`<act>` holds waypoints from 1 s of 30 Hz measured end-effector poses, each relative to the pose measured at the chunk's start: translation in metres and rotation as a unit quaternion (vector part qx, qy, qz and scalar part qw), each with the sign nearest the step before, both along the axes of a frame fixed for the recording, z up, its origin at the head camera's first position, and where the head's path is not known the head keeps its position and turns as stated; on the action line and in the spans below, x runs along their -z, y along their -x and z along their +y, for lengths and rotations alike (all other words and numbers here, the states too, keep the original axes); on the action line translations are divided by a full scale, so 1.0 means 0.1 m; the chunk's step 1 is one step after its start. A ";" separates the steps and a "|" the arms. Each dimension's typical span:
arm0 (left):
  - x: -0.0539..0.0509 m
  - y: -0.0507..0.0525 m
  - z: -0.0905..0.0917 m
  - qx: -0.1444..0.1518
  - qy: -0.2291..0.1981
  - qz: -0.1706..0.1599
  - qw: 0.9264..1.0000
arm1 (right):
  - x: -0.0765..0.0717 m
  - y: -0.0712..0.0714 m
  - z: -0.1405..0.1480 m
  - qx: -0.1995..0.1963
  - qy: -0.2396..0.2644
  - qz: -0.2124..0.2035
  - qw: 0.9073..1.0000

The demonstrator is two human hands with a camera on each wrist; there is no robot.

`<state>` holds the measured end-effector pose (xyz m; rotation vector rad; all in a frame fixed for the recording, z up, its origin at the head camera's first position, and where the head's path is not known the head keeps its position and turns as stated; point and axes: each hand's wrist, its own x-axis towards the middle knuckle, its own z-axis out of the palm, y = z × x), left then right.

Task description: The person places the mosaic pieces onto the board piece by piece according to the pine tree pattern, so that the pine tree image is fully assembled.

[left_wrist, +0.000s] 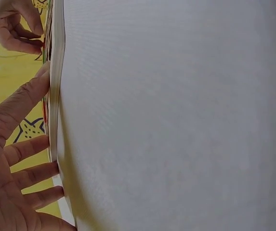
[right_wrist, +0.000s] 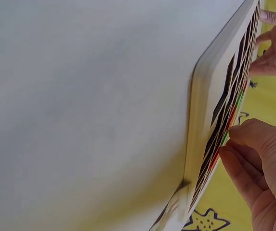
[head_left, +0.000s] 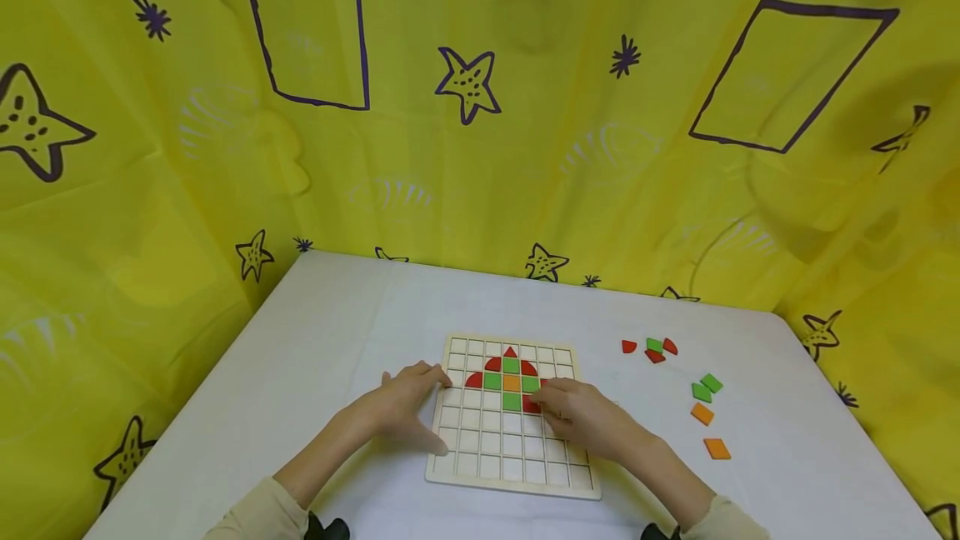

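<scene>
A wooden grid board (head_left: 517, 487) lies on the table, with flat red, green and orange pieces in its upper cells. My left hand (head_left: 405, 405) spans the board's left side, thumb near the lower corner and fingertips at the upper edge; its fingers are spread in the left wrist view. Over the board's right half, my right hand (head_left: 588, 417) has thumb and fingers bent together at a red tile (head_left: 531, 404), pinching it at its upper right. Beside that lies a green tile (head_left: 512, 402), below an orange tile (head_left: 512, 383). The right hand partly covers another red piece.
Right of the board lie loose red pieces (head_left: 628, 347), several green tiles (head_left: 701, 392) and two orange tiles (head_left: 717, 448). A yellow curtain (head_left: 465, 173) with dark star drawings stands behind and beside the white table (head_left: 337, 315).
</scene>
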<state>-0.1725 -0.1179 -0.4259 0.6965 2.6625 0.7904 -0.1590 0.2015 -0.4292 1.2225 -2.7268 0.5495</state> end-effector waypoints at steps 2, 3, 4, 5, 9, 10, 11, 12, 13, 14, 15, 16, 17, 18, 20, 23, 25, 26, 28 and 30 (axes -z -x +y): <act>0.00 0.00 0.00 0.001 0.001 0.001 1.000 | -0.01 -0.01 0.07 0.013 0.003 -0.001 1.000; 0.00 0.00 0.00 0.002 0.001 0.002 1.000 | -0.02 -0.02 0.10 0.024 0.001 -0.003 1.000; 0.00 0.01 0.00 0.002 0.001 0.003 1.000 | -0.03 -0.03 0.13 0.036 -0.003 -0.006 0.999; 0.00 0.01 0.00 0.003 0.001 0.004 1.000 | -0.04 -0.03 0.16 0.048 -0.007 -0.008 0.999; 0.00 0.01 0.00 0.002 0.003 0.004 1.000 | -0.06 -0.03 0.30 0.089 -0.013 -0.018 0.996; 0.00 0.01 0.00 0.002 0.004 0.004 1.000 | -0.06 -0.03 0.34 0.095 -0.012 -0.019 0.995; 0.00 0.01 0.00 0.003 0.004 0.004 1.000 | -0.06 -0.02 0.37 0.103 -0.010 -0.022 0.994; 0.00 0.01 0.00 0.003 0.004 0.005 1.000 | -0.06 -0.02 0.42 0.111 -0.009 -0.025 0.993; 0.00 0.00 0.00 0.004 0.005 0.006 1.000 | -0.06 -0.02 0.46 0.120 -0.007 -0.029 0.992; 0.00 0.00 0.00 0.004 0.005 0.006 1.000 | -0.06 -0.01 0.50 0.128 -0.006 -0.033 0.991; 0.00 0.00 0.00 0.005 0.004 0.006 1.000 | -0.06 -0.01 0.55 0.137 -0.005 -0.037 0.990; 0.00 0.00 0.00 0.005 0.004 0.006 1.000 | -0.06 -0.01 0.59 0.146 -0.005 -0.039 0.988; 0.00 0.00 0.00 0.005 0.004 0.006 1.000 | -0.05 0.00 0.64 0.155 -0.003 -0.039 0.987; 0.00 0.00 0.00 0.005 0.004 0.006 1.000 | -0.04 0.00 0.68 0.160 -0.002 -0.037 0.986; -0.01 0.00 0.00 0.005 0.004 0.005 1.000 | -0.01 0.02 0.77 0.174 0.004 -0.030 0.984; -0.01 0.00 0.00 0.005 0.005 0.006 1.000 | 0.03 0.05 0.90 0.185 0.011 -0.016 0.983; 0.00 0.01 0.01 0.005 0.006 0.006 1.000 | 0.04 0.07 0.97 0.193 0.013 -0.012 0.981; 0.00 0.01 0.01 0.005 0.007 0.006 1.000 | 0.05 0.08 1.01 0.197 0.013 -0.014 0.980; 0.01 0.01 0.01 0.004 0.008 0.007 1.000 | 0.06 0.10 1.07 0.207 0.013 -0.019 0.978; 0.01 0.01 0.01 0.004 0.008 0.008 1.000 | 0.05 0.11 1.12 0.220 0.012 -0.028 0.975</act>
